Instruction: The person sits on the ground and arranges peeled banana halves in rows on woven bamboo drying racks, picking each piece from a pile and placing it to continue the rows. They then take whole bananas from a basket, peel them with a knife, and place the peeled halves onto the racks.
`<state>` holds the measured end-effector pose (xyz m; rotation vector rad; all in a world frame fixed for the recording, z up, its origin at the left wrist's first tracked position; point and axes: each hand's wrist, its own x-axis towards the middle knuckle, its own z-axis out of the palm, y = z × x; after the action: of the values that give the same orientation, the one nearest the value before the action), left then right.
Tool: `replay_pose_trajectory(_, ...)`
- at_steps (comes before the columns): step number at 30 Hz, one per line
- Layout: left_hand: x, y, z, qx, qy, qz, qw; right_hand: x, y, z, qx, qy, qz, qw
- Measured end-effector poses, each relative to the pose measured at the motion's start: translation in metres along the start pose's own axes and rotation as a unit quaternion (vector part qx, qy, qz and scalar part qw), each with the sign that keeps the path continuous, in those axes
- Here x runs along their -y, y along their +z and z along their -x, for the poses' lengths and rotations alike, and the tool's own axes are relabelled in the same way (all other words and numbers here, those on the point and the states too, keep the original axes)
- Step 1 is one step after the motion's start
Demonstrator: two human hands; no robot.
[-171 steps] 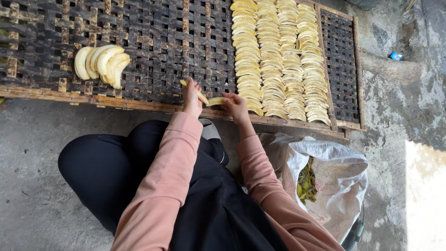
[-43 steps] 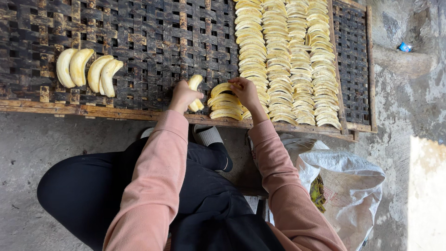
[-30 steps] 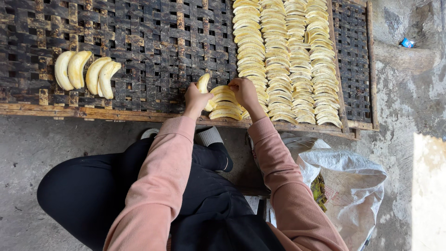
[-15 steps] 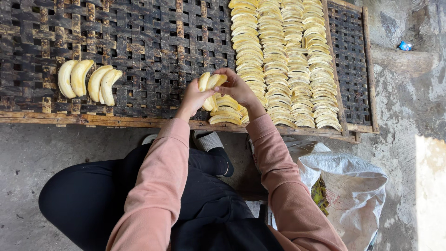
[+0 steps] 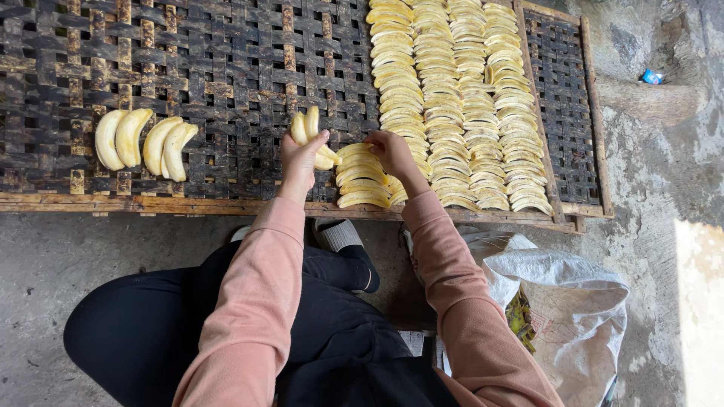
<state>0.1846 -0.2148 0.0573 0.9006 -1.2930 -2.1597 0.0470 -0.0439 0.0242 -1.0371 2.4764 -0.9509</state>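
Yellow peeled banana pieces fill our left hand [image 5: 300, 154], whose grip is closed around a small bunch [image 5: 311, 136] held just above the woven rack [image 5: 226, 68]. Our right hand [image 5: 390, 151] rests on the top of the short new column of slices [image 5: 362, 177] near the rack's wooden front edge [image 5: 151, 202]. Its fingers are bent down onto a slice, though we cannot tell whether they pinch it or only press it flat.

To do this well, we judge that each piece should go down with its curve matching the ones below it, overlapping slightly like shingles, as in the long finished rows [image 5: 452, 98] to the right. We should feed one piece at a time from the left hand, keeping the rest held lightly so the soft flesh is not bruised. The new column should run parallel to its neighbour, close beside it but not riding over it.

Four whole peeled bananas [image 5: 143, 139] lie well apart to the left. A pale sack [image 5: 581, 301] stands on the floor beside our right knee.
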Motion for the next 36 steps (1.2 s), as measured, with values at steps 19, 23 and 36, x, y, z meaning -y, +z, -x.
replay_pose_trajectory(19,-0.042,-0.036,-0.018,-0.113,-0.012,0.157,0.981,0.075,0.088,-0.006,-0.029,-0.091,0.159,0.983)
replay_pose_trajectory(23,-0.045,-0.05,-0.02,-0.108,-0.024,0.195,0.975,0.095,0.105,-0.012,0.01,-0.021,0.209,0.978)
replay_pose_trajectory(36,-0.043,-0.049,-0.018,-0.08,-0.071,0.281,0.954,0.122,0.087,-0.026,-0.015,0.065,0.268,0.961)
